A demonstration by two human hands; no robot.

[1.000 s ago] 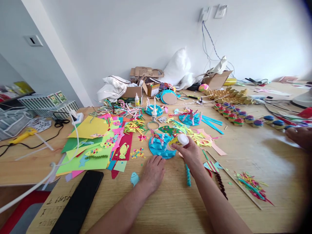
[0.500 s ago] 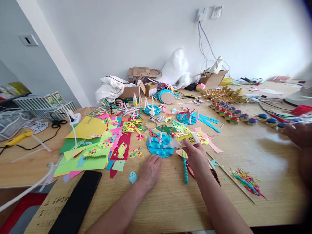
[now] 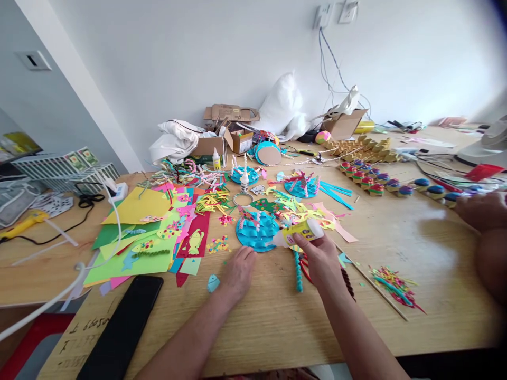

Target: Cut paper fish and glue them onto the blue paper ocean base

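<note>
Right hand [image 3: 321, 259]: grip pinching yellow-and-white plastic bottle [image 3: 298, 234], lying aslant, nozzle at right rim of blue round paper piece [image 3: 253, 241].
Left hand [image 3: 236, 273]: at blue piece's near rim; cannot tell if grip pinches it.
Blue piece: frame centre, on wooden counter [image 3: 261, 327].
Lower left: black phone [image 3: 122, 327].

The left hand [image 3: 238, 272] is held palm down, its fingers [image 3: 247, 253] kept close together and pointed forward. Behind and left of them, the left forearm [image 3: 194, 330] is stretched. The right hand [image 3: 321, 258] is curled in a grip, the right forearm [image 3: 358, 330] angled behind its fingers.
</note>
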